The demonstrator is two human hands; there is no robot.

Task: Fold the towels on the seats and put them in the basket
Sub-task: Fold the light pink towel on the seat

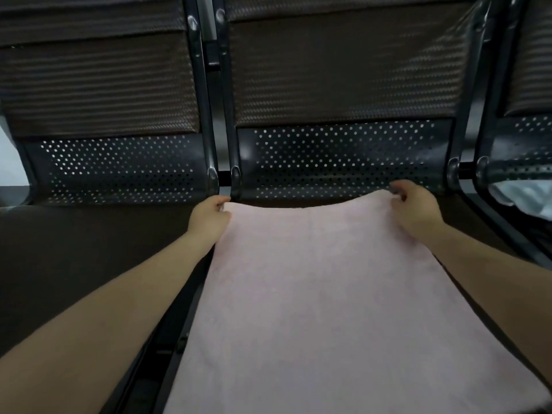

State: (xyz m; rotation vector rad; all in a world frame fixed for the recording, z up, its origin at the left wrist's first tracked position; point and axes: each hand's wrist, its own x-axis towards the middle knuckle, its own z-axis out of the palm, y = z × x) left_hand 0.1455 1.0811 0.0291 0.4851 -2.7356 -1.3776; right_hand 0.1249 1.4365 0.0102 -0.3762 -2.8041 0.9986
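A pale pink towel (pixel 322 294) lies spread flat over the middle seat (pixel 343 162) and runs down past the frame's bottom edge. My left hand (pixel 209 218) pinches its far left corner near the seat's back. My right hand (pixel 415 207) pinches the far right corner, where the cloth is slightly bunched. The far edge sags in a shallow curve between both hands. No basket is in view.
Dark perforated metal backrests stand behind the seats. The left seat (pixel 89 252) is bare dark padding. A white-grey cloth (pixel 525 198) lies on the right seat. Black metal frame bars (pixel 215 121) separate the seats.
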